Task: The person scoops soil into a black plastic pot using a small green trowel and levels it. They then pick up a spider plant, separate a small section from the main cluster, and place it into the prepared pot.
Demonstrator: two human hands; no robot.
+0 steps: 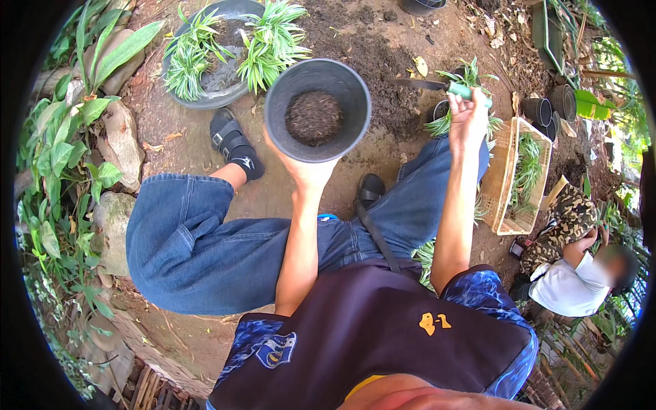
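Note:
My left hand (312,174) grips a round black plastic plant pot (353,115) from its near side and underneath, its mouth tilted towards me. Dark, loose soil (313,118) lies in the bottom of the pot. To the right, my right hand (467,120) is closed around the green handle (461,91) of a hand trowel. Its dark blade (420,83) points left over soil spread on the ground (392,59), apart from the pot. Small spider plants (466,77) in black pots stand just beyond the right hand, partly hidden by it.
A black basin (205,99) with spider plants (274,43) sits at the upper left. On the right are plastic crates (505,174) holding more plants, and several black pots (536,111). Another person (569,284) crouches at the far right. Stones (123,138) and leafy plants edge the left.

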